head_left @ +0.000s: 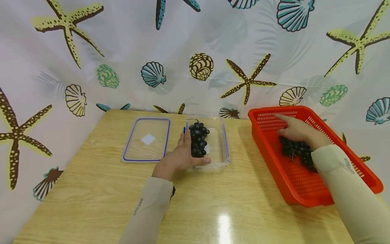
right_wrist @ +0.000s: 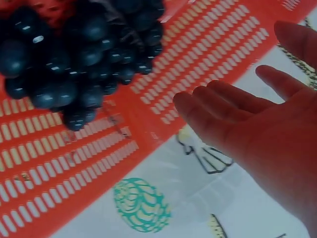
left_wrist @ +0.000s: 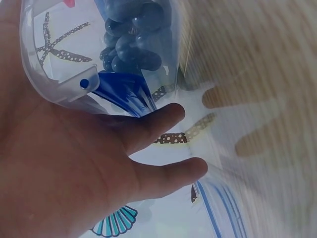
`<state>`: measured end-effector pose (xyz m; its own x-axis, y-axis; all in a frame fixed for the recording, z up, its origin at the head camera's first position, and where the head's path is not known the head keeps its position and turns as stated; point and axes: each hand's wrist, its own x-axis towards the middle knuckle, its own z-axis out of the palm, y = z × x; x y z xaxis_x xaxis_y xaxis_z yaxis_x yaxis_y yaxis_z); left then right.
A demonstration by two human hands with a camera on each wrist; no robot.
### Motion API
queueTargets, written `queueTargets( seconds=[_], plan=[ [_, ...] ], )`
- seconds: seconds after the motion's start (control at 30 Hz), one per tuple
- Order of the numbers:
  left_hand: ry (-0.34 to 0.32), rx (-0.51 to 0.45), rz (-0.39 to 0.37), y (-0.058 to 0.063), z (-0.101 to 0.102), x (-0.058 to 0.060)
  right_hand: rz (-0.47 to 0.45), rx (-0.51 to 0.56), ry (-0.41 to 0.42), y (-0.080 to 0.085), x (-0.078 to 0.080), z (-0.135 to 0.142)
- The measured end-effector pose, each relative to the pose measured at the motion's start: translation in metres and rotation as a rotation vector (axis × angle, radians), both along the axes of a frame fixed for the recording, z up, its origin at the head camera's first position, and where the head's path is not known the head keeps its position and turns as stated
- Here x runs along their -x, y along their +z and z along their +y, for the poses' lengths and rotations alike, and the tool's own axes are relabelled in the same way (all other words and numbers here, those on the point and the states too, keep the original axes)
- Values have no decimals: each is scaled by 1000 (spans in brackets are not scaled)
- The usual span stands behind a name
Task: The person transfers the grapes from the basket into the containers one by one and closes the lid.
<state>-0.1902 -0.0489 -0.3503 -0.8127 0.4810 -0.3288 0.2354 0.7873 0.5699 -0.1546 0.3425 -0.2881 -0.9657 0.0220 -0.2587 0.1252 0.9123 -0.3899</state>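
Note:
A bunch of black grapes lies along the left side of a clear plastic container. My left hand is at the container's near left corner, thumb stretched across the front and fingers along the left wall. In the left wrist view, two straight fingers stick out past the container's blue clip. Over the red basket, my right hand hovers with extended fingers and holds nothing. More black grapes lie in that basket below it, partly hidden by the hand and sleeve.
Left of the container, a clear lid with a blue seal lies flat on the wooden table. Behind the table hangs a white cloth printed with starfish and shells. The basket's slotted walls rise around the grapes at the right.

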Motion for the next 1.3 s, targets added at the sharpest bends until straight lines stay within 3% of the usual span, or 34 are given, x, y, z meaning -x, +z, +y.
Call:
queueTargets(
  seconds=[0.5, 0.7, 1.07, 1.3],
  plan=[
    [-1, 1, 13, -2, -2, -1, -107, 60, 37, -42, 0, 34],
    [-2, 11, 24, -2, -2, 0, -91, 35, 65, -47, 3, 33],
    [3, 10, 11, -1, -1, -2, -114, 68, 21, -50, 0, 32],
    [7, 12, 10, -2, -2, -1, 14, 109, 48, -53, 2, 31]
  ],
)
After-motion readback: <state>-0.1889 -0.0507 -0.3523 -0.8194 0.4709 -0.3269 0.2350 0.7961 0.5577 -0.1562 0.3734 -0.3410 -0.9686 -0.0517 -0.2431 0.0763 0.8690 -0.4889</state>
